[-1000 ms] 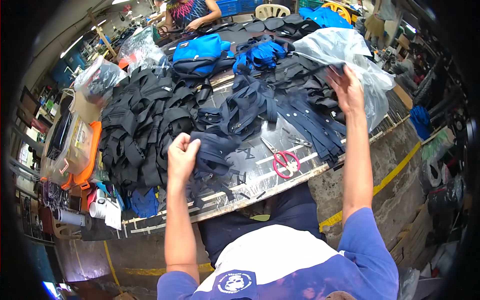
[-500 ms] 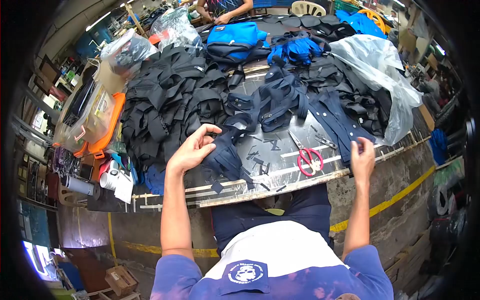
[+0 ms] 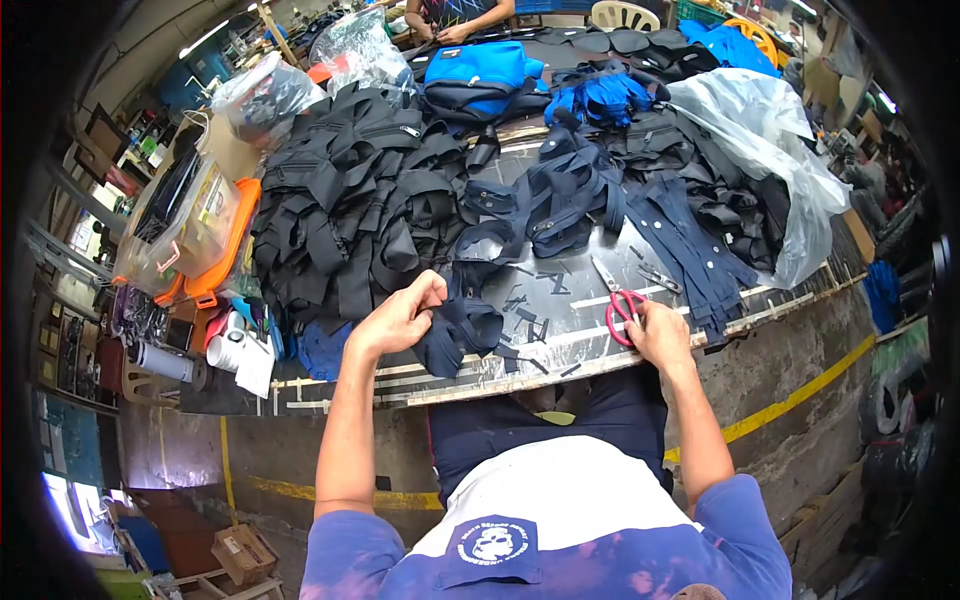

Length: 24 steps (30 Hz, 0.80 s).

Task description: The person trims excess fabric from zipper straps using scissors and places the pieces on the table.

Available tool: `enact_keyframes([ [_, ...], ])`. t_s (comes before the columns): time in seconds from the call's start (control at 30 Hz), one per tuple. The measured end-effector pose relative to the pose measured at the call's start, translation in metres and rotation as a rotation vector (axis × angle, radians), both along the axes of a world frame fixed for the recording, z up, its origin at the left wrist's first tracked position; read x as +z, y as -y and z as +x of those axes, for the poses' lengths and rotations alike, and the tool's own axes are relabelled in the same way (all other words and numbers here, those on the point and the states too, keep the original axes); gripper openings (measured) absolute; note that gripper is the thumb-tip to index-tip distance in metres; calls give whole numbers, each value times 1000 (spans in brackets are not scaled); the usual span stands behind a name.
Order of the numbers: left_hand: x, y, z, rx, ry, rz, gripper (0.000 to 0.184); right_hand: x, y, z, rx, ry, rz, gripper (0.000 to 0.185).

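Observation:
My right hand [image 3: 660, 336] is closed on the red handles of a pair of scissors [image 3: 612, 288], which lie on the table with the blades pointing away from me. At the table's front, my left hand [image 3: 396, 318] pinches the edge of a navy fabric strap [image 3: 460, 335]; its fingertips are partly hidden. That strap runs back toward a tangle of navy straps with metal snaps [image 3: 565, 195]. Flat navy strips with snaps [image 3: 685, 245] lie to the right of the scissors. Small dark offcuts [image 3: 535, 325] are scattered between my hands.
A big heap of black zippered straps [image 3: 350, 200] covers the left side. Behind sits a blue bag [image 3: 475, 78]. Clear plastic [image 3: 765, 130] drapes over black pieces at right. Small metal snips [image 3: 660, 278] lie beyond the scissors. Another person's hands [image 3: 452, 35] are across the table.
My right hand has moved left from the flat navy strips and closed on the scissors' handles. My left hand stays at the navy strap, its fingers drawn closer together.

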<state>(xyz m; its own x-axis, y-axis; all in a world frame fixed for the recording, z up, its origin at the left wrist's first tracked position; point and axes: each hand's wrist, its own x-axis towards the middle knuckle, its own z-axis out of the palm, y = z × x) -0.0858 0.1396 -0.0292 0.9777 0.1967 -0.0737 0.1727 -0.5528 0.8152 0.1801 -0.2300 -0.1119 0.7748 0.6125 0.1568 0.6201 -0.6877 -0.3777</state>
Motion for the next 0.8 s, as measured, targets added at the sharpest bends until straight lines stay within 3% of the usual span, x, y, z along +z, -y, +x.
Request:
enact_keyframes([
  [0.1,11,4,2,-69,-1,22,36,5,2,13,-10,-149,-3,30],
  [0.2,24,8,3,-147,14,70,33,-3,8,33,-7,-835,428,22],
  [0.33,41,23,12,14,6,-1,30,36,9,-7,154,-947,491,20],
  [0.47,35,21,24,-190,164,192,32,59,-4,-50,244,-1157,674,29],
  [0.6,25,21,39,-399,-42,323,40,34,-13,-66,369,-1144,723,35],
  [0.73,27,33,58,-372,-37,58,39,43,-8,-79,438,-1288,562,36],
  [0.8,38,35,63,-342,-89,-216,44,42,-7,-90,463,-1311,566,33],
])
